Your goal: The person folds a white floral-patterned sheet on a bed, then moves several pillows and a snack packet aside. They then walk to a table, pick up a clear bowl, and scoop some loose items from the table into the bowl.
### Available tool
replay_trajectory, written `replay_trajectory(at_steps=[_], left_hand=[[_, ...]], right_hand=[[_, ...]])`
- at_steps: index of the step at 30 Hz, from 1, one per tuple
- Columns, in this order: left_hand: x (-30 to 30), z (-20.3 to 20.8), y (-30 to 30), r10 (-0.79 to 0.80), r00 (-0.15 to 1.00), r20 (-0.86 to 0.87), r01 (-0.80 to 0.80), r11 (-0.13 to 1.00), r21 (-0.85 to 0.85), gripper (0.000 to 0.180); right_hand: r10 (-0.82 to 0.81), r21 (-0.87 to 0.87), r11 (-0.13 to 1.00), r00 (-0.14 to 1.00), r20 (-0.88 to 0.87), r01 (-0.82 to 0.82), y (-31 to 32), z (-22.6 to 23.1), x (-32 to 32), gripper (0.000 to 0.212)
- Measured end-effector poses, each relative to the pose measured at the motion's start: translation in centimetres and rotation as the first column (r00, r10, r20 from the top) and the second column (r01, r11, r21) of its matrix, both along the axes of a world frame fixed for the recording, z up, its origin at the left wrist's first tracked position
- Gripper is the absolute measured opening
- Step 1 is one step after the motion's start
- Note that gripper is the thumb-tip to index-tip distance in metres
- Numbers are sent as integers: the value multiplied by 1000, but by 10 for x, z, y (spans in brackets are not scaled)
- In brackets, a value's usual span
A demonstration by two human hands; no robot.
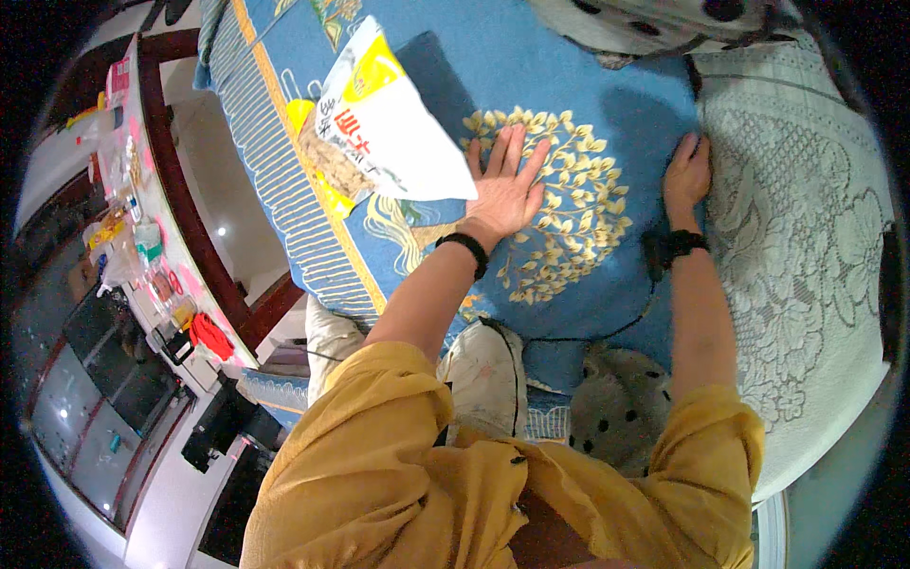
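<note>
My left hand [508,186] lies flat on the blue cloth cover [607,85], its fingers spread over a pattern of a tree with pale yellow leaves. Beside its thumb-far side stands a white and yellow snack bag [398,119], its lower corner close to the wrist. At the cover's right edge, my right hand [687,180] has its fingers curled against the border with the white lace cloth [796,218]. Those fingers look closed on the blue cover's edge, though their tips are partly hidden. Both wrists wear black bands, and a dark cord runs from the right one.
Grey cushions with black spots lie at the top [664,24] and beside my right forearm [621,408]. To the left stands a dark-framed table [180,180]; beyond it, a cabinet top holds bags, small items and a red cloth [210,336].
</note>
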State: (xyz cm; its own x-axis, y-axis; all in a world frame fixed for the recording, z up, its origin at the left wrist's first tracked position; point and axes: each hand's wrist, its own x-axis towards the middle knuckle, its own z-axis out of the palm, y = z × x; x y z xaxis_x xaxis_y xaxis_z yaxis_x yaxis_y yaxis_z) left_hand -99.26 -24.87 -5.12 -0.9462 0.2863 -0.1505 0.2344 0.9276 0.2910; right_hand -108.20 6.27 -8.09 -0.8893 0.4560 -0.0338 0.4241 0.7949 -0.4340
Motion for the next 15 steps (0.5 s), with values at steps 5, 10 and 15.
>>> replay_trajectory(at_steps=[5,10,15], left_hand=[[1,-4,-2,-5,998,-57,10,997,77,65],[-6,2,-6,-10,999,41,-5,936,352,65],[3,24,-34,-204,839,505,9,932,362,61]], right_hand=[[84,44,995,996,43,-86,-9,26,-1,58],[482,252,867,852,-204,-430,-100,49,32,52],[556,409,768,830,-44,-493,-221,23,27,54]])
